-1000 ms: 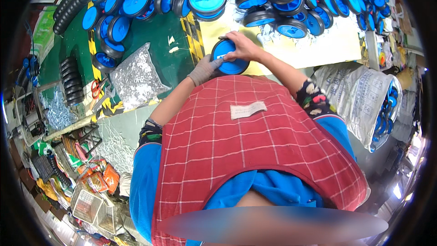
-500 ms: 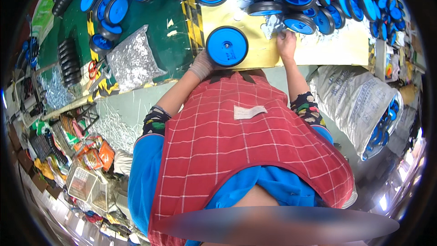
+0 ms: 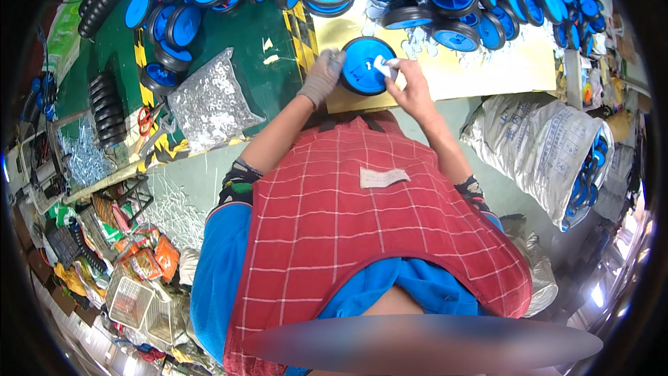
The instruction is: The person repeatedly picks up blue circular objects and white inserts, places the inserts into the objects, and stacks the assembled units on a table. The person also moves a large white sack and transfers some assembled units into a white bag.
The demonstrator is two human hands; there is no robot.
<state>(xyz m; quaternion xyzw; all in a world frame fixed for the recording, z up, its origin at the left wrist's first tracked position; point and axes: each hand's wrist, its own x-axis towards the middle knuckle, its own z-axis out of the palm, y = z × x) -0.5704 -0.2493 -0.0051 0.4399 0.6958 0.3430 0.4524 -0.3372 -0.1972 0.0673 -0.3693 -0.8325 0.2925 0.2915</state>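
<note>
Both hands grip one round blue wheel (image 3: 367,65) with black tyre

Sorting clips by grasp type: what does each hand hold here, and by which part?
Left hand grips the blue wheel by its left rim; right hand pinches a small white piece at the wheel's face.

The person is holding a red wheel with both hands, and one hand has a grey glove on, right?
Not quite: the wheel is blue, not red, as the head view shows. The rest fits: the gloved left hand grips its left edge, and the bare right hand is at its right side with a small white piece in the fingers.
</note>
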